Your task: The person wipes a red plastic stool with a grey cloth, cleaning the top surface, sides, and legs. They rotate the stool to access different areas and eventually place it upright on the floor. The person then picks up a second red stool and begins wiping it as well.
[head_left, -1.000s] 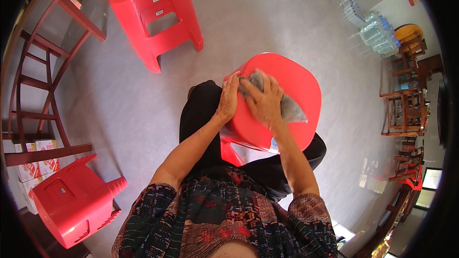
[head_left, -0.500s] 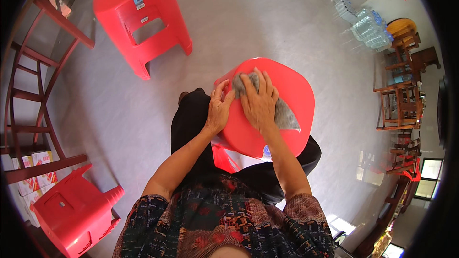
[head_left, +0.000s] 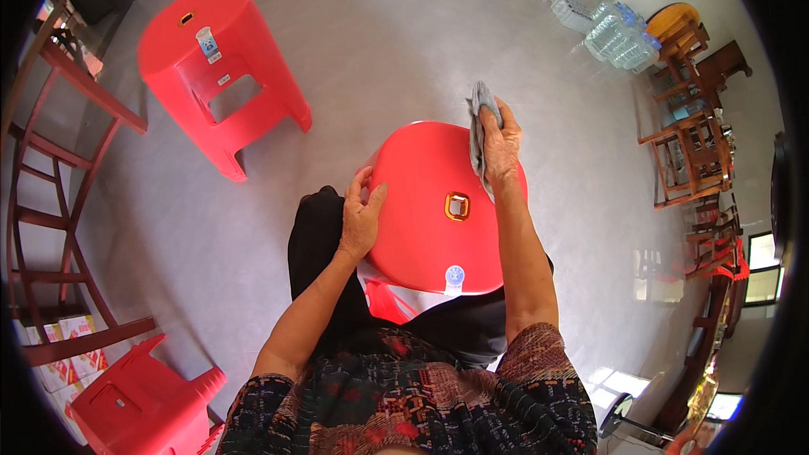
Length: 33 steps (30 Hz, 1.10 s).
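A red plastic stool (head_left: 413,227) stands between my knees, its seat upward, with a gold-rimmed square hole in the middle and a round blue sticker at the near edge. At the seat's far right edge, my right hand (head_left: 502,141) grips a grey cloth (head_left: 479,131), which hangs in folds along the rim and sticks up past it. My left hand (head_left: 362,217) rests against the left edge of the seat, fingers spread, holding no loose thing.
Another red stool (head_left: 202,42) stands far left; a third (head_left: 143,400) lies tipped at near left beside printed cartons (head_left: 76,362). A dark red wooden frame (head_left: 59,219) rises at left. Packs of clear bottles (head_left: 619,38) and wooden chairs (head_left: 691,152) line the right side.
My right hand has lifted the cloth from the middle of the seat to its far right edge, uncovering the hole. My left hand has shifted slightly left and nearer, staying at the seat's left side.
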Motion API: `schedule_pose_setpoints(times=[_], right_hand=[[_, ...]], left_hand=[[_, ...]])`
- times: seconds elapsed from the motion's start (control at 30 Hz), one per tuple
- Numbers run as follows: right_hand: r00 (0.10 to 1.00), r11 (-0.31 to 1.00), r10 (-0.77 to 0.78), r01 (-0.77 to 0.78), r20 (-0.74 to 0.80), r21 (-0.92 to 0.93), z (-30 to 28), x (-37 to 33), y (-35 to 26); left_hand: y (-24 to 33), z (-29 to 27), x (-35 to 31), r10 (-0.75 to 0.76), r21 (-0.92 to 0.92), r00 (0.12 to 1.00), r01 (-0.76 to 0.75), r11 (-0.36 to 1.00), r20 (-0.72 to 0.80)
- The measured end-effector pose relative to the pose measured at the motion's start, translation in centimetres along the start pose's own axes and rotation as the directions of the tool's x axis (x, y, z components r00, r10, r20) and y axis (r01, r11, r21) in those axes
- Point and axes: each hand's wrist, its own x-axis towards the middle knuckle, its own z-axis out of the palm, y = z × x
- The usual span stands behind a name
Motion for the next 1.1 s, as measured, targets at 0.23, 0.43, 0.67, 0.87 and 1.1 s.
schedule_pose_setpoints(times=[0.23,0.43,0.67,0.87,1.1], right_hand=[[0.977,0.251,-0.215,0.046,-0.009,-0.967,-3.8,-9.5,0.6],[0.899,0.256,-0.278,0.409,0.339,-0.876,-5.0,-15.9,1.4],[0.828,0.228,-0.212,0.559,0.519,-0.797,-1.8,-16.2,1.2],[0.944,0.302,-0.306,0.217,0.122,-0.928,0.6,-6.6,3.4],[0.913,0.274,-0.294,0.365,0.284,-0.890,6.2,-3.1,2.7]], left_hand=[[0.2,-0.2,0.2,-0.007,0.040,1.000,0.007,0.999,0.001],[0.5,-0.2,0.1,0.011,0.006,1.000,-0.012,1.000,0.022],[-1.2,-0.2,0.4,0.020,0.005,1.000,-0.020,1.000,-0.019],[-2.2,-0.2,0.5,0.070,0.002,0.997,-0.070,0.998,-0.016],[0.7,0.1,-0.4,0.094,0.151,0.995,-0.089,0.984,-0.025]])
